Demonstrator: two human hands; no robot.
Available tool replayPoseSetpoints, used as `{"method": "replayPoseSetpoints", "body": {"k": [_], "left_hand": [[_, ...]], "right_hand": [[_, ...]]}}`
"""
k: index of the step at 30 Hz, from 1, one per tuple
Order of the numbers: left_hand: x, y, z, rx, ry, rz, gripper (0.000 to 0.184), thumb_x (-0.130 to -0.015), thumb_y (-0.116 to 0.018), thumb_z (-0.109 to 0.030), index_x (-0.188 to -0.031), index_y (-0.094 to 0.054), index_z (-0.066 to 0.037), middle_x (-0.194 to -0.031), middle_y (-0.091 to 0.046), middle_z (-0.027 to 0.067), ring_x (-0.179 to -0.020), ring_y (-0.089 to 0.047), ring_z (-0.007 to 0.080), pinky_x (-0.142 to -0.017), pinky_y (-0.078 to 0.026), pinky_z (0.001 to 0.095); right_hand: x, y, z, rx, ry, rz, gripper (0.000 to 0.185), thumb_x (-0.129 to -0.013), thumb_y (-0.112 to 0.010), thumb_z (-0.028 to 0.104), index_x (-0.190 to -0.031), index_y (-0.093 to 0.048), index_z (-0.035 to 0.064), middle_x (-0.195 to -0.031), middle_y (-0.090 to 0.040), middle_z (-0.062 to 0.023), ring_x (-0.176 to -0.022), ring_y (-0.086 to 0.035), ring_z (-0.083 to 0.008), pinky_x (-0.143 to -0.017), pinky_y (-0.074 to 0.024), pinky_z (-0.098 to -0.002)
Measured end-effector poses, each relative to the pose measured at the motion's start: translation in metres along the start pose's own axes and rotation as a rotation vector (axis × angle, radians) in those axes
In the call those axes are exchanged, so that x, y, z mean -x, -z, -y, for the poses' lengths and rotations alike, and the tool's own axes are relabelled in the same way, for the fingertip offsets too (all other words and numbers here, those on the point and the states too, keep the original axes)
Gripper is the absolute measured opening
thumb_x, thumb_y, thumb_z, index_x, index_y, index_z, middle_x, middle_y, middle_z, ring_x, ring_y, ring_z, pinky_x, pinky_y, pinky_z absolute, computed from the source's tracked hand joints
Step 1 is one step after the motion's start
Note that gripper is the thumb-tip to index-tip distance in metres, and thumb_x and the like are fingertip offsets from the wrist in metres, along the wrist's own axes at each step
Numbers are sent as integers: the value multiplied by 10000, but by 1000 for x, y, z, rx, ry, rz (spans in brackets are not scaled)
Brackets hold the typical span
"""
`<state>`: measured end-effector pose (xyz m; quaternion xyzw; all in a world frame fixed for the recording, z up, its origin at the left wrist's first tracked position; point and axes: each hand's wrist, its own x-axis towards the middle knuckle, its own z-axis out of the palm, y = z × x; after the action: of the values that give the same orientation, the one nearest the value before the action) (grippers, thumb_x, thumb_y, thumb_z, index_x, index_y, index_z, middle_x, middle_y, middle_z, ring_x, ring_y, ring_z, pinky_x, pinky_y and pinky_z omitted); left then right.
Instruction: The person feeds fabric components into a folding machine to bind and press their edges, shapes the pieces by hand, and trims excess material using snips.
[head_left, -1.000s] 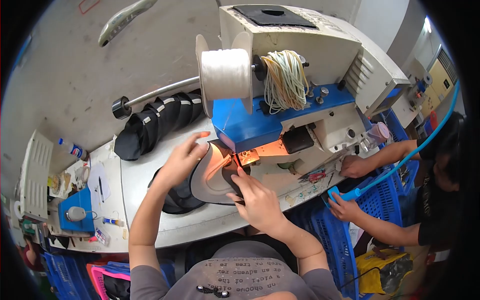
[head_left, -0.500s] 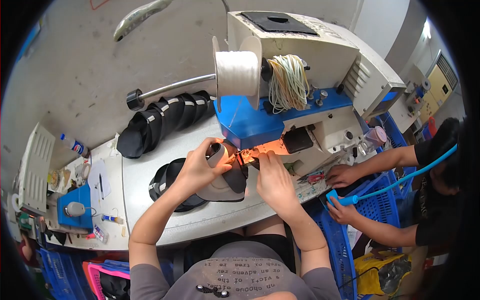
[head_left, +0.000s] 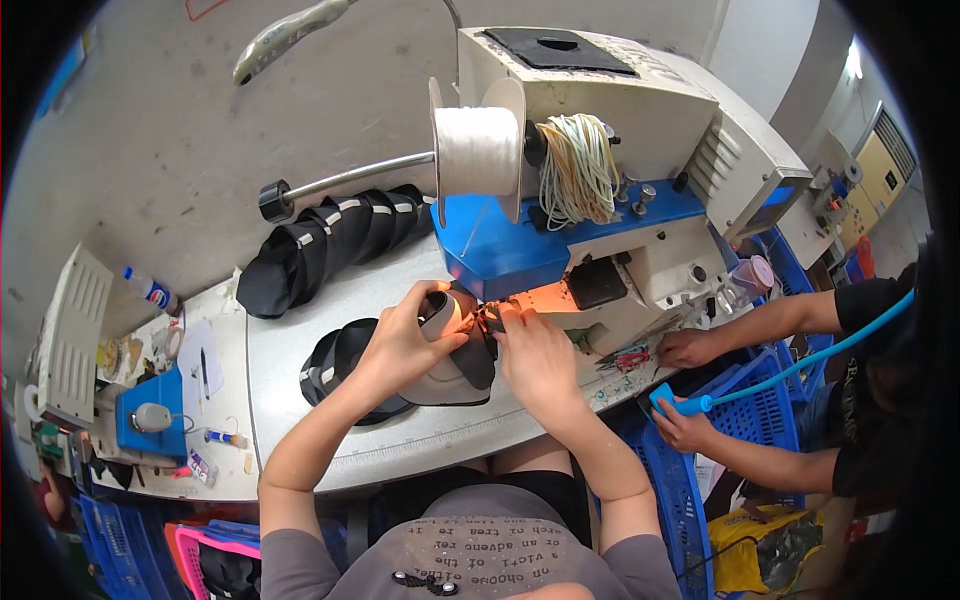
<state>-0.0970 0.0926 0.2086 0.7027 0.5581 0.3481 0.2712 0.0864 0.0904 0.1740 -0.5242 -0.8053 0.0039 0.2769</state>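
Observation:
A black-and-grey shoe upper (head_left: 452,386) is held under the blue head (head_left: 505,250) of the machine, where an orange lamp lights the work. My left hand (head_left: 405,345) wraps round the upper's curved side, thumb on its face. On the other side, my right hand (head_left: 535,360) has its fingers pinched on the upper's edge, close against the machine's working point. The fingertips and the small parts between them are partly hidden. Several black uppers (head_left: 335,365) lie nested on the table just left of my left forearm.
A row of black pieces with white tabs (head_left: 290,255) lies along the back. Above the head hangs a white tape spool (head_left: 478,150). At right, a co-worker's hand (head_left: 685,428) holds a blue tool with a hose, above blue crates (head_left: 765,410). Red-handled snips (head_left: 628,358) lie nearby.
My right hand has shifted slightly left and in toward the machine's working point, closer to my left hand. The upper's edge has moved with it a little. The left hand stays nearly in place.

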Motion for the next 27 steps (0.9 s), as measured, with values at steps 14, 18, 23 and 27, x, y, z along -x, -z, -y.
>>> {"method": "replayPoseSetpoints", "body": {"k": [14, 18, 23, 27], "left_hand": [[27, 29, 74, 176, 37, -67, 566, -663, -816, -152, -1155, -550, -63, -763, -468, -17, -725, -426, 91, -715, -381, 219], [67, 5, 88, 324, 59, -109, 595, -657, -822, -119, -1181, -543, -75, -756, -325, -52, -692, -315, 72, -647, -303, 211], [98, -18, 121, 772, 239, -158, 598, -832, -562, -523, -1229, -533, -76, -1097, -539, 16, -941, -511, 132, -851, -383, 271], [95, -1, 130, 1126, 643, 242, 832, -869, -239, -717, -1253, -512, -31, -1262, -544, 80, -1155, -506, 218, -1016, -336, 363]], "right_hand": [[24, -4, 3, -539, -59, 68, 320, -779, -676, 169, -1058, -562, 61, -745, -583, -104, -638, -600, -264, -582, -471, -370], [34, -43, 23, -748, -192, 342, 442, -702, -778, 276, -1047, -618, 50, -722, -538, -81, -644, -569, -193, -584, -444, -317], [45, -70, 29, -751, 36, 290, 273, -726, -753, 221, -904, -666, 33, -785, -558, -54, -591, -566, -208, -545, -437, -319], [45, -59, 23, -658, 171, 372, 183, -735, -693, 123, -903, -665, 59, -792, -591, -75, -636, -594, -273, -561, -448, -348]]}}
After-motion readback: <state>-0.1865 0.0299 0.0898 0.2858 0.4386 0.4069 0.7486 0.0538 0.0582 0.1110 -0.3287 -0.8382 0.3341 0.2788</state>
